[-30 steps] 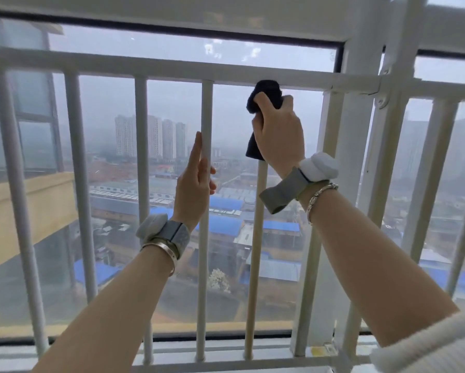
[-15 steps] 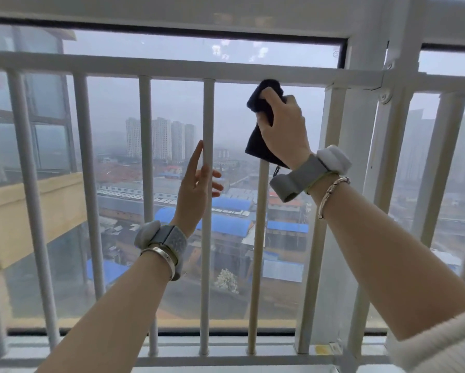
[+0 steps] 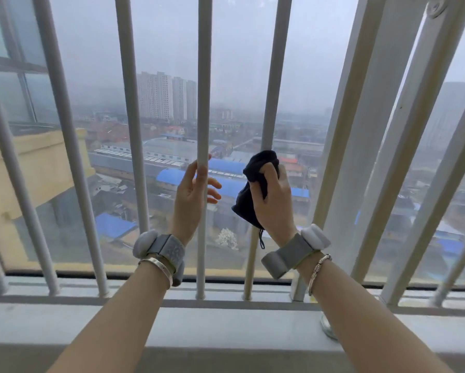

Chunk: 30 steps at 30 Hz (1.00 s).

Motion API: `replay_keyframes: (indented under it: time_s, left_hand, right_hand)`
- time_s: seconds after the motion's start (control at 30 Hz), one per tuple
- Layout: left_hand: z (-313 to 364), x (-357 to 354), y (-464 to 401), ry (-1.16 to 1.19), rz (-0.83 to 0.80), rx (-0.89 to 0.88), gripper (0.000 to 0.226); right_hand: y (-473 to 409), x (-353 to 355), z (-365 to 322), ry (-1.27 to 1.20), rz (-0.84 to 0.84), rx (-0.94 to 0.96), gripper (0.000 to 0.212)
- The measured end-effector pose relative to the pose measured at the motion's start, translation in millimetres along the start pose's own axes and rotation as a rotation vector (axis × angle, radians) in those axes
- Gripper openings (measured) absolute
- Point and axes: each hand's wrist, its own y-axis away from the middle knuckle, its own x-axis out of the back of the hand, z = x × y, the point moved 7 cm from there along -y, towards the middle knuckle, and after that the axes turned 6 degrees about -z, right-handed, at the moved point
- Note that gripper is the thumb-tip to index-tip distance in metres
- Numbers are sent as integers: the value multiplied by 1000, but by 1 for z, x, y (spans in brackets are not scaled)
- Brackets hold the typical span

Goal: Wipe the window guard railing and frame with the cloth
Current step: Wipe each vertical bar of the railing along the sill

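Fingers grip cloth round upright bar; cloth hangs lengthwise

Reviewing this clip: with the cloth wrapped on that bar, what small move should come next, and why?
Probably slide the right hand and dark cloth further down the bar. The cloth sits about mid-height, and the stretch from there to the bottom rail is not yet covered. The left hand rests open on the neighbouring bar.

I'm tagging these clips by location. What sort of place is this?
Likely a high-floor flat, at a window: white guard bars over the glass, an inner sill below, and rooftops and tower blocks far beneath outside.
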Motion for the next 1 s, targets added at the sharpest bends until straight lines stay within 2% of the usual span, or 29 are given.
replay_keyframes:
  time_s: [0.1,0.2,0.27,0.4,0.5,0.53,0.67,0.77,0.87,1.0]
  left_hand:
    - [-17,1,18,-21,-13,27,37]
    - [-27,4,28,-46,-12,24,27]
    - [-33,4,33,-74,-10,36,30]
    - [-52,4,53,-141,-51,107,40]
    - [-58,5,62,-168,-82,112,41]
    - [-60,6,63,-172,-88,115,42]
    - [-65,6,68,-195,-86,113,38]
    - [-73,6,79,-194,-79,130,37]
    - [-90,5,90,-206,-67,164,37]
    - [-100,5,92,-228,-45,149,38]
  right_hand:
    - [42,-15,13,22,-55,-31,7]
    - [78,-24,23,46,-117,-81,10]
    - [102,-32,28,77,-184,-104,8]
    - [149,-43,34,143,-416,-113,8]
    - [139,-33,30,187,-548,-51,21]
    - [125,-26,24,191,-517,-40,22]
    - [55,-3,4,150,-208,-44,12]
    - [56,-12,6,125,-100,-44,13]
    - [122,-36,24,142,-155,-109,9]
    - [211,-65,45,205,-398,-230,10]
